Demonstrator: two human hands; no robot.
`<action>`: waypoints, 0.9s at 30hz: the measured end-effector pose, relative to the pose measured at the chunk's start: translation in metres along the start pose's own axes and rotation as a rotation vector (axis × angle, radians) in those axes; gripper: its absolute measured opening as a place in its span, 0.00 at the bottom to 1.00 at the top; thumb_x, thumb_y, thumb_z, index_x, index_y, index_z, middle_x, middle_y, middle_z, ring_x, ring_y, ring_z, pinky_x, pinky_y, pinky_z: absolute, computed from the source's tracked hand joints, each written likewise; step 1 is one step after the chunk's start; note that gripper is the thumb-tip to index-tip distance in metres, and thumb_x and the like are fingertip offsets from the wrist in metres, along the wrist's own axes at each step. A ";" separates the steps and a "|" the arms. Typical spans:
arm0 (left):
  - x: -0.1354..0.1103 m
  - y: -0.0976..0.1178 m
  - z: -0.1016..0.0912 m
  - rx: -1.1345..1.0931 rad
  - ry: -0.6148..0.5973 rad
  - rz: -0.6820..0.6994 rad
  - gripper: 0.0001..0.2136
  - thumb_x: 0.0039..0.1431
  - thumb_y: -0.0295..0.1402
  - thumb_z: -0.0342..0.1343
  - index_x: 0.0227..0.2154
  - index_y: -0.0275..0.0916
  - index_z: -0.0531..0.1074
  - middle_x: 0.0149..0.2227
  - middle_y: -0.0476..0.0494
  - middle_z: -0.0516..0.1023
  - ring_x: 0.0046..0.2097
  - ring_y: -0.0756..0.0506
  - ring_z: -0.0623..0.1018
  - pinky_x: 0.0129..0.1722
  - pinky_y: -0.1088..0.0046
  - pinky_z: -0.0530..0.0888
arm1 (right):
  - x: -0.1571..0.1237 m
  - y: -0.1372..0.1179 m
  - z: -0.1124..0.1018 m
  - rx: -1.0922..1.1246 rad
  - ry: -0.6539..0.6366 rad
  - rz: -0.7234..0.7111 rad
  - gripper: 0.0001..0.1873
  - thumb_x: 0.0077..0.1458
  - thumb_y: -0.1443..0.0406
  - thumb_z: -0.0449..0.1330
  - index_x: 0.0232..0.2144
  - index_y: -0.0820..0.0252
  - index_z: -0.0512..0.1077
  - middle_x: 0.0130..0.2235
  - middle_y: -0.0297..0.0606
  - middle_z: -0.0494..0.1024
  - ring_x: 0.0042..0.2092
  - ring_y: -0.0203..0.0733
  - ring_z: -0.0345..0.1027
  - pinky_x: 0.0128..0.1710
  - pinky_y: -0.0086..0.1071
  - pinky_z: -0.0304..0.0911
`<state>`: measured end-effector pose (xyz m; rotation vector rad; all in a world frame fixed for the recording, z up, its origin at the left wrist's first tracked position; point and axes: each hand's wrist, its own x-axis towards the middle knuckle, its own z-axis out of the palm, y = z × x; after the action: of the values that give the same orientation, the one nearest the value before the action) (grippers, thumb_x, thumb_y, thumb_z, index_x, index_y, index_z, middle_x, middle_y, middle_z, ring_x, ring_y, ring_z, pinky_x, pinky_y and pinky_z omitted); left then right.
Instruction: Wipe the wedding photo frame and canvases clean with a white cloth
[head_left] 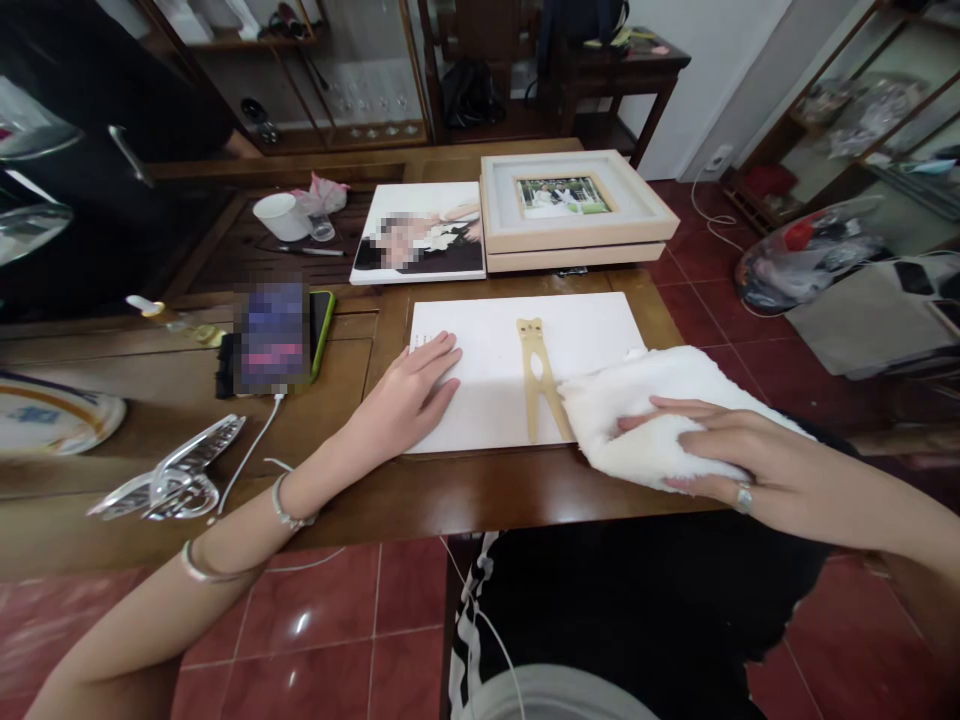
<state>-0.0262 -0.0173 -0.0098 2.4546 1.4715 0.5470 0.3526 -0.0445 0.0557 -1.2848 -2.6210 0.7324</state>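
My left hand (417,392) lies flat on the left end of a white board (480,400), fingers stretched out. On the same board rests a flat beige piece (531,372) with two ear-like points at the top, an oval hole and two long legs. My right hand (720,447) is closed around a fluffy white cloth (637,400), its fingers partly sunk into the folds. The cloth covers the board's right front corner and touches or overlaps the tip of one beige leg; I cannot tell which.
Behind the board are a photo panel (420,235) and stacked light-wood frames (502,235). To the left stand a phone (270,335) with a charging cable, a silver butterfly-like object (176,480), a dropper (180,322) and a white cup (281,216). A person in black is at far left.
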 end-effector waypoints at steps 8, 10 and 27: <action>-0.001 -0.001 0.000 0.006 -0.009 0.008 0.20 0.69 0.33 0.44 0.58 0.30 0.67 0.64 0.28 0.64 0.67 0.35 0.61 0.65 0.49 0.61 | 0.057 0.015 -0.001 -0.017 -0.082 0.070 0.24 0.61 0.44 0.50 0.26 0.54 0.68 0.43 0.43 0.78 0.63 0.64 0.58 0.59 0.56 0.57; -0.001 -0.001 0.000 0.007 -0.012 0.010 0.20 0.69 0.32 0.44 0.58 0.30 0.67 0.64 0.28 0.64 0.67 0.35 0.61 0.65 0.50 0.61 | 0.076 0.022 -0.001 -0.030 -0.008 0.037 0.24 0.61 0.45 0.49 0.24 0.54 0.63 0.35 0.41 0.75 0.58 0.62 0.63 0.56 0.53 0.59; 0.000 0.000 -0.002 0.011 -0.025 -0.001 0.19 0.69 0.33 0.44 0.59 0.33 0.66 0.65 0.30 0.63 0.68 0.36 0.60 0.65 0.49 0.61 | 0.099 0.024 0.000 -0.022 0.130 -0.036 0.22 0.61 0.48 0.50 0.21 0.53 0.58 0.35 0.42 0.77 0.58 0.63 0.64 0.55 0.53 0.61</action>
<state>-0.0269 -0.0177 -0.0080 2.4602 1.4695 0.5077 0.3078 0.0441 0.0352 -1.2425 -2.5486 0.5951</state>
